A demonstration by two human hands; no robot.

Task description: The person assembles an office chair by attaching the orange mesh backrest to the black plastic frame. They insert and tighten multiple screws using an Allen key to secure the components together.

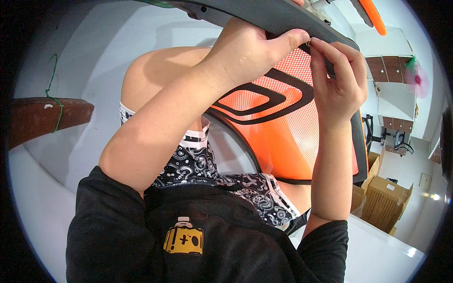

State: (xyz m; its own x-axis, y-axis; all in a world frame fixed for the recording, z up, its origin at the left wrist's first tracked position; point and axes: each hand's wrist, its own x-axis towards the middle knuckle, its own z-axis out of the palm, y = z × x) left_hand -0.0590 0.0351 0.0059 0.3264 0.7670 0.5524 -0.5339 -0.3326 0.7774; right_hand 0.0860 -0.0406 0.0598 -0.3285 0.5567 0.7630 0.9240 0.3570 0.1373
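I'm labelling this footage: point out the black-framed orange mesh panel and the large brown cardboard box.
Black-framed orange mesh panel (pixel 291 134): head view, central mesh.
Large brown cardboard box (pixel 384 200): head view, side facing the camera.

Left edge: brown wooden beam (pixel 52 117), green cord (pixel 60 109) looped around it; pale grey surface (pixel 94 70) behind, floor or wall undetermined. Upper right: brown cabinet doors (pixel 377 70), pale round knobs fitted; second brown door row (pixel 397 124) lower in frame. Lower right: cardboard carton (pixel 384 200), flaps raised, before white wall (pixel 422 163). Bright light spot (pixel 434 196) near right edge.
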